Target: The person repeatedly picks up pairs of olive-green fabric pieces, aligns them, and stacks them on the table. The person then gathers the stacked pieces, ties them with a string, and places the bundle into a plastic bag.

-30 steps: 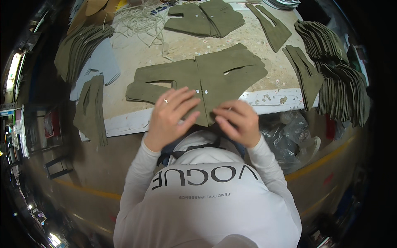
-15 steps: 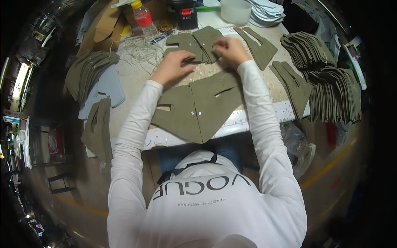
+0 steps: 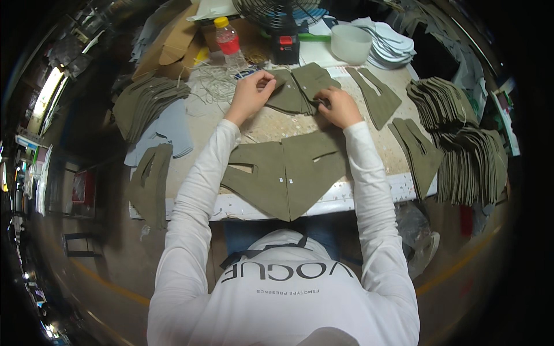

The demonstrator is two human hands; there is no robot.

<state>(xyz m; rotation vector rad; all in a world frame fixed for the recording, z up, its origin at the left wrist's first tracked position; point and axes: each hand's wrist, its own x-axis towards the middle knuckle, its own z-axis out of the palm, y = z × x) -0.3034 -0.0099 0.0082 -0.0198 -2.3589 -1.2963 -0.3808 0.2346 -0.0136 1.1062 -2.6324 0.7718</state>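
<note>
At the far middle of the table lie several olive fabric pieces (image 3: 309, 86), laid as two halves side by side with a seam between. My left hand (image 3: 252, 97) pinches the left edge of the left half, thumb and forefinger closed. On the right half's near right edge, the curled fingers of my right hand (image 3: 339, 106) are closed; the fabric between them is partly hidden. Closer to me, an olive pair of panels (image 3: 314, 167) meets at a centre line, with a slot in each half and small white marks near the middle. Neither hand touches it.
Olive stacks stand at right (image 3: 470, 164) and left (image 3: 147, 104), beside light blue pieces (image 3: 164, 130). Slotted olive pieces (image 3: 378, 98) lie right of my hand. Behind are tangled cords (image 3: 216, 86), a yellow-capped bottle (image 3: 228, 43), a black fan (image 3: 284, 46) and a translucent tub (image 3: 351, 45).
The view has shifted, so the table sits lower in it. My left hand has moved up the far piece's left edge; my right hand has come nearer along its right edge.
</note>
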